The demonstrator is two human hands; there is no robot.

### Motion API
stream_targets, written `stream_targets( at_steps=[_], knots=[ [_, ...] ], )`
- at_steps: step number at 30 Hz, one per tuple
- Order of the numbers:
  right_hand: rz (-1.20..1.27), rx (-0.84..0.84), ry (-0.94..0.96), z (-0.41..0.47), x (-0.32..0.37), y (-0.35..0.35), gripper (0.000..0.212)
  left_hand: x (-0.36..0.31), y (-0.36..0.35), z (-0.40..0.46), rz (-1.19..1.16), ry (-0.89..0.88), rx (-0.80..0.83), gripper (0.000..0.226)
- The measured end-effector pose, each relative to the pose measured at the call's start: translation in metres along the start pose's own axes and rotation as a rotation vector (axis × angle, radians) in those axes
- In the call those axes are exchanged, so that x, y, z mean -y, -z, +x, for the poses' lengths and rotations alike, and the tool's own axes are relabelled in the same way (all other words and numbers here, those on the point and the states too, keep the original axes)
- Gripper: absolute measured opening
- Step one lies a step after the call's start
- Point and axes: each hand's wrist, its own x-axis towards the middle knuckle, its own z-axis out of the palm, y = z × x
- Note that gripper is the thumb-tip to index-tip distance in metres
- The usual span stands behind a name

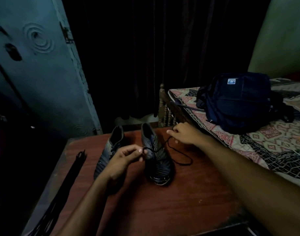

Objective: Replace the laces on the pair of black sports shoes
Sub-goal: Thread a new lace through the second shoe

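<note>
Counting two shoes (pixel 158 159), one lace (pixel 178 155), two hands (pixel 123 157).

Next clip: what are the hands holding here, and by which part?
Both hold the black lace threaded in the right-hand shoe: the left hand pinches a loop near the eyelets, the right hand grips its other run farther out.

Dim, bluish light leaves the background nearly black, with wide-angle bending at the edges.

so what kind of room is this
Most likely a bedroom in a home: a bed with a patterned cover and carved wooden post, a dark backpack lying on it, and a small wooden table pulled up alongside.
</note>
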Motion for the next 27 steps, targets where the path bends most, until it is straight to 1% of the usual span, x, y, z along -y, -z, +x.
stream_targets(
  at_steps=[2, 3, 5, 6, 7, 8, 9, 10, 11, 12, 13, 14, 16, 19, 22, 25, 27],
  knots=[
    [0.105, 0.008, -0.088, 0.004, -0.006, -0.013, 0.056, 0.004, 0.001, -0.002, -0.01, -0.002, -0.008, 0.02],
    [0.13, -0.016, -0.115, 0.004, -0.009, -0.017, 0.053, 0.006, 0.002, -0.003, -0.014, 0.002, -0.006, 0.018],
    [0.13, -0.105, -0.133, 0.002, -0.011, -0.022, 0.039, 0.008, 0.001, -0.004, -0.008, 0.006, -0.013, 0.017],
    [0.185, -0.151, -0.128, -0.003, -0.008, -0.024, 0.027, 0.009, -0.001, -0.005, -0.004, 0.002, -0.02, 0.016],
    [0.274, -0.162, -0.083, -0.013, -0.001, -0.025, 0.014, 0.01, -0.003, -0.006, 0.01, -0.011, -0.03, 0.014],
    [0.332, -0.131, -0.003, -0.024, 0.01, -0.028, 0.013, 0.011, -0.004, -0.006, 0.034, -0.028, -0.041, 0.014],
    [0.341, -0.079, 0.104, -0.036, 0.02, -0.033, 0.025, 0.011, -0.006, -0.007, 0.061, -0.044, -0.05, 0.014],
    [0.259, -0.033, 0.218, -0.047, 0.029, -0.04, 0.032, 0.01, -0.008, -0.007, 0.083, -0.059, -0.053, 0.015],
    [0.14, -0.017, 0.309, -0.054, 0.037, -0.049, 0.033, 0.009, -0.009, -0.009, 0.099, -0.071, -0.047, 0.015],
    [0.047, -0.026, 0.374, -0.059, 0.041, -0.057, 0.027, 0.008, -0.009, -0.01, 0.115, -0.084, -0.038, 0.014],
    [-0.011, -0.052, 0.392, -0.061, 0.042, -0.064, 0.02, 0.007, -0.009, -0.012, 0.138, -0.099, -0.025, 0.012],
    [-0.032, -0.089, 0.378, -0.061, 0.04, -0.067, 0.017, 0.008, -0.007, -0.015, 0.171, -0.113, -0.018, 0.01],
    [-0.036, -0.147, 0.286, -0.058, 0.027, -0.069, 0.018, 0.01, -0.002, -0.023, 0.236, -0.131, -0.009, 0.008],
    [-0.053, -0.193, 0.122, -0.054, -0.005, -0.071, 0.017, 0.016, 0.01, -0.041, 0.301, -0.082, -0.048, 0.005],
    [-0.048, -0.241, -0.003, -0.061, -0.024, -0.069, 0.021, 0.026, 0.026, -0.058, 0.368, -0.033, -0.081, 0.009],
    [0.011, -0.342, -0.024, -0.073, -0.022, -0.06, 0.022, 0.034, 0.035, -0.068, 0.437, 0.006, -0.08, 0.009],
    [0.087, -0.398, 0.032, -0.084, -0.008, -0.054, 0.026, 0.032, 0.031, -0.071, 0.517, -0.013, -0.055, 0.018]
  ],
)
